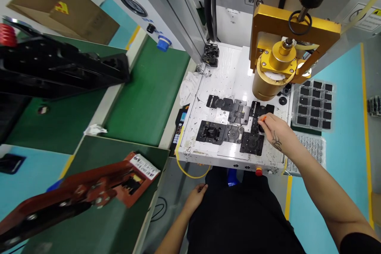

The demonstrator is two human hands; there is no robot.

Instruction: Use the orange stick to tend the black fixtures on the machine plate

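Observation:
My right hand reaches over the white work plate of a press machine. Its fingers are pinched on a small orange-tipped tool that touches a black fixture at the plate's right. More black fixtures lie in a group across the plate's front. My left hand hangs below the plate's front edge beside my lap, fingers loosely curled, holding nothing that I can see.
A gold press head hangs just above and behind my right hand. Trays of small black parts sit to the right. A green bench lies left, with a red device, black frame and cardboard box.

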